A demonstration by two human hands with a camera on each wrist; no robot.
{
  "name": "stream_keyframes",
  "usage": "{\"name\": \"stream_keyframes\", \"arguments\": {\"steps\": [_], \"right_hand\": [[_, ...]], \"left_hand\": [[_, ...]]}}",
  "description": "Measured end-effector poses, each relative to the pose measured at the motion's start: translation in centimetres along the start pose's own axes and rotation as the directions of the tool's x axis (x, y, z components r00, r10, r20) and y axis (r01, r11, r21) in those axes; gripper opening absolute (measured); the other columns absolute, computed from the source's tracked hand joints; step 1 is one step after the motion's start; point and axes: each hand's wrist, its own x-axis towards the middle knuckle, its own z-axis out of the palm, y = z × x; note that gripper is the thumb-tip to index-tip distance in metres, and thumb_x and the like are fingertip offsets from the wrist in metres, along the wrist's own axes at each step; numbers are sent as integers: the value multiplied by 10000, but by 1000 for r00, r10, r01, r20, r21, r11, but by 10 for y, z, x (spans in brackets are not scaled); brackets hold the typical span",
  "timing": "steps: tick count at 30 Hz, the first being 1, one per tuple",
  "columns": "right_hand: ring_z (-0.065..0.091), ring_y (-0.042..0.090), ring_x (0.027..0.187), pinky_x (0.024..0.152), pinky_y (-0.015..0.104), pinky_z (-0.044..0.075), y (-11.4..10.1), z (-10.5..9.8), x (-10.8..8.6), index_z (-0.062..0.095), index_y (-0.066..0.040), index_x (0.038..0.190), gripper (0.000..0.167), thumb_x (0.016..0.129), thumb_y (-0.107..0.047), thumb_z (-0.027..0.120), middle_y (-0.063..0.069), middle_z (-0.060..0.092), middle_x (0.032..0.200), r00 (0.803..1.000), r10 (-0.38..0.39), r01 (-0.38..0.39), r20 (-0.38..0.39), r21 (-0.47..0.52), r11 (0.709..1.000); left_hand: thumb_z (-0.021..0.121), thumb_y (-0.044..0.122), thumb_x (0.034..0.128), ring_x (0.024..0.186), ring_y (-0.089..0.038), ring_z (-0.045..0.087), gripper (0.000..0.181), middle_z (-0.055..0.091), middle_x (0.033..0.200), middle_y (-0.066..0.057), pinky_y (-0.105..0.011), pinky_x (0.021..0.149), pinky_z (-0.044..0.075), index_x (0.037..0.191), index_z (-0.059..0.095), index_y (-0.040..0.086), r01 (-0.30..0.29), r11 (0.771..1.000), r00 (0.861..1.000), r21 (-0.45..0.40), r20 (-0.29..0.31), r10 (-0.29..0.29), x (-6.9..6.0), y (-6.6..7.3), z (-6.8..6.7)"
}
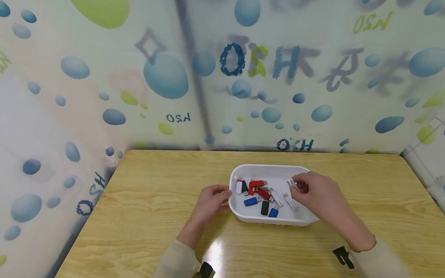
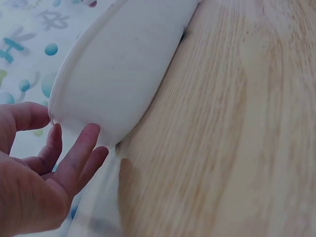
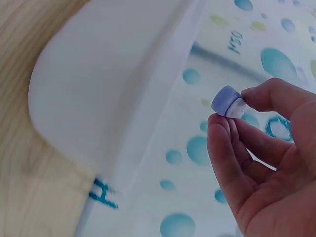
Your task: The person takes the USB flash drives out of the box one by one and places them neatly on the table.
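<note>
Pale wood tabletop [image 1: 155, 195] before a bubble-printed backdrop [image 1: 206, 98], with a white tray [image 1: 271, 220] of USB sticks [image 1: 264, 194].
Left hand [image 1: 209, 201] pinches the tray's left rim; right hand [image 1: 320, 194] holds a small white USB stick [image 3: 227, 101] between thumb and fingertips above the tray's right side, while red, blue, black and white ones lie inside.
</note>
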Motion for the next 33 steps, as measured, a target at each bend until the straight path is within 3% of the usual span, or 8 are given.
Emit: {"name": "stream_keyframes", "arguments": {"steps": [5,11,19,26,33], "right_hand": [[600,186,757,604,299,533,20,-16,-8,729,45,1156,309,939,-175,727,56,703,887,998,70,-70,-8,14,997],[607,209,745,587,303,499,58,-24,-10,703,82,1191,378,981,-229,659,79,709,891,991,129,-129,-29,10,992],[558,221,691,547,295,455,100,-15,-3,676,125,1137,390,989,-233,631,105,666,844,975,220,-220,26,-7,975],[579,221,681,551,320,488,118,-3,2,622,145,1135,403,968,-221,643,142,669,857,962,268,-266,61,-35,963],[564,247,689,553,322,479,128,4,6,571,177,1189,469,957,-227,622,190,661,873,932,339,-334,131,-55,941]], "left_hand": [[623,139,1019,1072,-314,674,356,609,1257,-223,-399,863,642,1266,614,-117,-1,1000,1000,-10,-9,1,0,1,-2],[619,127,1015,1053,-310,677,346,608,1249,-223,-391,847,647,1250,611,-127,2,1000,1000,-9,-15,-2,2,-1,-7],[616,155,1026,1028,-288,680,346,606,1238,-210,-375,855,645,1255,606,-104,29,999,1000,18,1,-29,3,-1,-9],[618,148,1023,1013,-280,677,334,605,1226,-200,-375,856,644,1237,610,-107,25,1000,1000,7,1,-25,3,-2,-10],[620,149,1021,992,-280,676,330,618,1206,-205,-374,846,647,1226,615,-110,20,1000,1000,4,-1,-20,2,-2,-8]]}}
